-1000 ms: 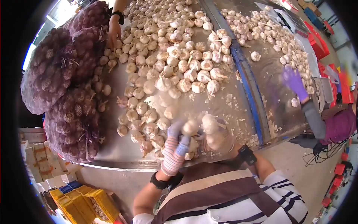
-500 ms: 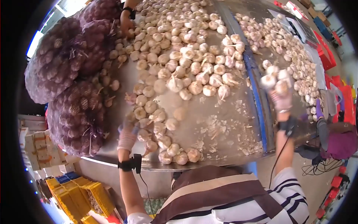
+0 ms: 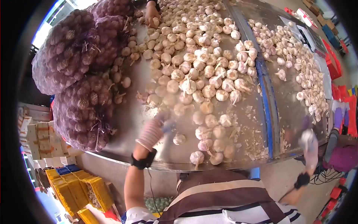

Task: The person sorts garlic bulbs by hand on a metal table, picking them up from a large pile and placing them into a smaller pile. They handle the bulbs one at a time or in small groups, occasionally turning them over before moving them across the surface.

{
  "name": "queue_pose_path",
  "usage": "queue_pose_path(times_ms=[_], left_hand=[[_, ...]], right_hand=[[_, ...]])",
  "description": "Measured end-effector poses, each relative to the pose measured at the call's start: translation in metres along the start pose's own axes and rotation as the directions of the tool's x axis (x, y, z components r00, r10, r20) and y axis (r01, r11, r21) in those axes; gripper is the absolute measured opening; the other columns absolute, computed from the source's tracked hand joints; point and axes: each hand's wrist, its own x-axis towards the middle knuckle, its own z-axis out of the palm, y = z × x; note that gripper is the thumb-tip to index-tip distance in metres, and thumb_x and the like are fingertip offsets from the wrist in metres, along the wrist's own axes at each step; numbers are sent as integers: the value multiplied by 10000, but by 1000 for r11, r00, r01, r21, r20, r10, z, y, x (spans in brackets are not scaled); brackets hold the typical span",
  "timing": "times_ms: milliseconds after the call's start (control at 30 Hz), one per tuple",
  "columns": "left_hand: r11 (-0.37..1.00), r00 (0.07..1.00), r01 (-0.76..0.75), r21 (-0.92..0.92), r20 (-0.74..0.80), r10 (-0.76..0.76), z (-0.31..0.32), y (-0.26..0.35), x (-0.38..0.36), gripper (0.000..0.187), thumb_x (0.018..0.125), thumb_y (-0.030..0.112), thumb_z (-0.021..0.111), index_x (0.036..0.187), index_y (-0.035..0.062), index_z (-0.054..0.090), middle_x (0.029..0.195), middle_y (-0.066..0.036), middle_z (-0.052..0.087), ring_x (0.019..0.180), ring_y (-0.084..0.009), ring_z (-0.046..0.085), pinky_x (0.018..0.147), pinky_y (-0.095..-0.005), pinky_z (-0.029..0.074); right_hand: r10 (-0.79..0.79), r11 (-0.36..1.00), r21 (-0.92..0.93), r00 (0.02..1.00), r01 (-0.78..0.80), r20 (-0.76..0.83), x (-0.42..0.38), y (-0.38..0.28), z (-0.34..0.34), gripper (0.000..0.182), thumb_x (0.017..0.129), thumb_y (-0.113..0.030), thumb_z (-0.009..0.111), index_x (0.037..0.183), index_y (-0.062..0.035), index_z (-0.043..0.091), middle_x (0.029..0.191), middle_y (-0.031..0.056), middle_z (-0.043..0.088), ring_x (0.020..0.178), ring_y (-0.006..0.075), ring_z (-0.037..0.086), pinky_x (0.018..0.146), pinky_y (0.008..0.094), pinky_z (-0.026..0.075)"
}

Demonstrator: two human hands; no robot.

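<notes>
Left of the blue divider [image 3: 266, 108], I see garlic bulbs [image 3: 218, 131] on the counter [image 3: 128, 114], a broad spread with a looser cluster nearest me; right of it lies a second heap [image 3: 313, 87]. The left hand [image 3: 151, 132], left of the divider, and right hand [image 3: 310, 147], right of it, are blurred: I cannot tell whether their fingers are open or closed. I judge a loose, cupped grasp best, sparing the papery skins.
</notes>
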Motion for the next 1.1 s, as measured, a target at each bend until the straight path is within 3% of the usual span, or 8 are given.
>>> queue_pose_path(times_ms=[67, 100, 267, 400, 600, 700, 833, 1100], left_hand=[[964, 970, 2, 265, -234, 62, -23, -23, 7, 600, 776, 351, 710, 1269, 74, 508, 1086, -176, 631, 1019, -318, 593, 842, -404, 486], [891, 963, 53, 451, -259, 74, -33, -21, 5, 603, 768, 342, 713, 1267, 74, 506, 1060, -187, 633, 1022, -345, 583, 855, -418, 479], [876, 999, -20, 482, 32, 5, -1, -35, 9, 451, 761, 263, 699, 1123, 54, 530, 1023, -199, 621, 910, -387, 570, 838, -429, 479], [987, 987, -33, 156, -152, 57, 6, -63, 9, 307, 764, 217, 685, 998, 62, 559, 860, -168, 604, 776, -294, 576, 710, -374, 485], [844, 946, -16, -537, -282, -161, -54, -66, 15, 328, 898, 296, 582, 753, 2, 593, 541, -13, 497, 453, -70, 443, 408, -269, 362], [972, 843, -142, 186, -493, 217, -78, -76, 51, 163, 875, 196, 589, 884, 37, 625, 688, -72, 578, 641, -216, 587, 611, -323, 478], [896, 951, 80, 437, -304, 63, -80, -66, 90, 232, 841, 236, 611, 1027, 98, 625, 797, -127, 617, 828, -335, 618, 770, -390, 484], [934, 981, 102, 342, -191, -37, -82, -61, 78, 383, 811, 249, 603, 1184, 170, 566, 964, -169, 649, 936, -328, 619, 804, -407, 484]], right_hand=[[-29, 890, -358, 817, 284, 576, -36, -19, -20, 463, 690, -49, 669, 1142, -41, 572, 1104, 111, 597, 920, 204, 598, 809, 328, 503], [360, 930, -135, 776, -342, 518, -62, -29, -12, 521, 684, -34, 674, 1191, -29, 554, 1138, 105, 587, 970, 203, 588, 822, 337, 509], [168, 972, -232, 795, -35, 583, -32, -99, 109, 518, 749, -169, 702, 1213, -5, 540, 1156, 145, 579, 1059, 253, 570, 915, 346, 441], [-322, 813, -93, 577, 575, 750, 29, -164, 235, 417, 833, -320, 634, 1156, -61, 582, 1109, 168, 588, 1015, 327, 579, 887, 383, 456], [-608, 545, 158, 259, 823, 750, 87, -271, 472, 318, 829, -158, 600, 1133, -64, 582, 1059, 165, 593, 967, 336, 600, 821, 383, 492], [-462, 402, -62, 261, 914, 848, 82, -318, 530, 323, 794, -108, 618, 1108, -36, 587, 1069, 193, 602, 931, 329, 632, 760, 383, 515], [-220, 261, -269, 328, 927, 919, 79, -322, 566, 377, 840, -107, 580, 1215, -126, 543, 1132, 152, 596, 1053, 334, 605, 799, 393, 526], [-387, 844, 192, 321, 500, 864, 85, -279, 507, 435, 822, -79, 574, 1236, -134, 453, 1013, 74, 535, 772, 217, 599, 695, 336, 510]])
